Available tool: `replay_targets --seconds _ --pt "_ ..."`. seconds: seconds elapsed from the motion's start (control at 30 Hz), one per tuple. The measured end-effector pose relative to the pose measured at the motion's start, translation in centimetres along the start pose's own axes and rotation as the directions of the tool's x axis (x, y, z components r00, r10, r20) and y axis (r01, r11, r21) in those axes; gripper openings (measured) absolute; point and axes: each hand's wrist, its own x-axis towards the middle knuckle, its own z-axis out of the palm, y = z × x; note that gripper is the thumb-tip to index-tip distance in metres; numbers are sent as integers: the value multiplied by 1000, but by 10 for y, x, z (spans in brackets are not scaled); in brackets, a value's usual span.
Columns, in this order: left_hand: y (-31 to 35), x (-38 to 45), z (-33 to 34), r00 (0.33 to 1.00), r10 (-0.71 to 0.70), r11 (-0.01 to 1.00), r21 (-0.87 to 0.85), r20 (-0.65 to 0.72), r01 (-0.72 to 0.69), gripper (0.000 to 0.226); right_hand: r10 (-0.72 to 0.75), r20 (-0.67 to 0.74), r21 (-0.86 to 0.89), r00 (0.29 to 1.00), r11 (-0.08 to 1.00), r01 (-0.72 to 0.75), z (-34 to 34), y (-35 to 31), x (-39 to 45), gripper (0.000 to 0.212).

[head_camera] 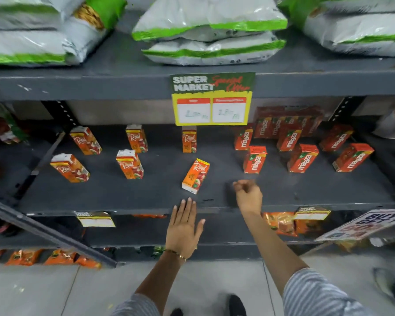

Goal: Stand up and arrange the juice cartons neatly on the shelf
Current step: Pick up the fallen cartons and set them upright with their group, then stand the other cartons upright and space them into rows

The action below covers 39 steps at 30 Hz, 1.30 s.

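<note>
1. Two bare hands reach toward the shelf point(146, 197)'s front edge.
2. Left hand point(184, 226) is flat, fingers spread, holding nothing.
3. Right hand point(248, 195) is loosely curled, holding nothing.
4. One Real carton point(195, 176) lies flat near the front edge; Maaza cartons point(303, 158) stand toward the right end.

Above, I see white sacks with green bands point(209, 30) stacked in piles, and a yellow price sign point(212, 99) reading "SUPER MARKET" hangs from that ledge. Lower down I make out orange packets point(27, 256), a smaller price tag point(96, 218) and a tilted "BUY" placard point(369, 224).
</note>
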Motion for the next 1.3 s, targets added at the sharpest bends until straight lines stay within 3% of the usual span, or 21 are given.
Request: replay_targets --seconds 0.13,0.23,0.37,0.53,0.67,0.77,0.97,1.2,1.3 --pt "-63 8 -18 997 -37 998 46 -67 40 71 45 66 -28 997 999 -43 41 -19 -28 23" --pt "-98 19 -32 996 -83 996 34 -43 85 80 111 138 -163 984 983 -88 69 -27 -37 25" --pt "-119 27 -37 998 -63 998 23 15 62 100 158 120 -239 980 963 -125 94 -32 -38 36" --pt "-121 25 -36 996 -86 995 42 -5 87 82 204 81 -336 976 927 -167 114 -51 -33 54" --pt "-121 25 -35 996 -81 996 37 -25 82 78 189 68 -401 980 904 -147 124 -58 -29 54" --pt "-122 26 -34 997 -68 997 41 -20 69 75 126 68 -459 990 885 -81 126 -61 -29 50" --pt "-123 25 -34 997 -77 995 62 -28 78 75 -139 189 -623 972 748 228 123 -62 -34 46" --pt "-122 25 -33 997 -79 995 53 -24 81 76 -33 263 -502 964 849 166 113 -68 -23 25" --pt "-122 25 -34 997 -80 996 37 -15 81 76 124 315 -189 941 980 -66 102 -69 -17 19"
